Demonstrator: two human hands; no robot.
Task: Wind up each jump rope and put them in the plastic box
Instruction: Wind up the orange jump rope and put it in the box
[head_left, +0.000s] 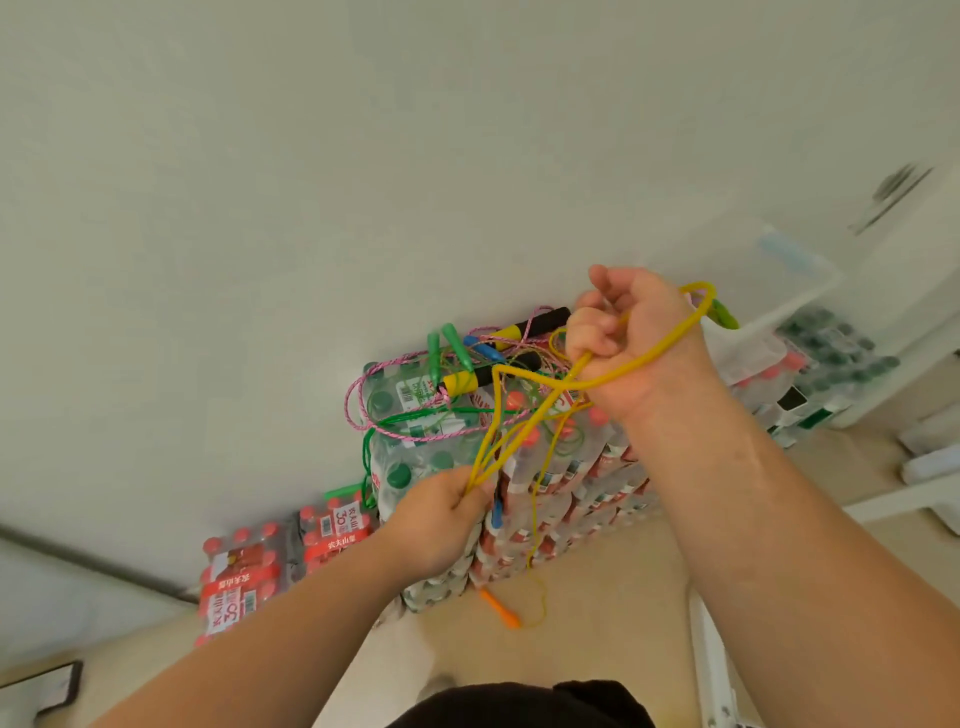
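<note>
Right hand (623, 332) has its grip curled tight round loops of thin yellow plastic jump rope (496, 405); left hand (441, 519) pinches the lower strands

Tangled jump ropes (457, 364) lie atop stacked bottle packs (410, 470).

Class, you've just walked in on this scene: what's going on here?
A person is winding a yellow jump rope. The raised right hand grips it, with a loop passing round the back of the hand, and the left hand pinches the strands lower down. Its orange handle dangles near the floor. Other jump ropes lie tangled on stacked packs of bottled water, beside the clear plastic box.
</note>
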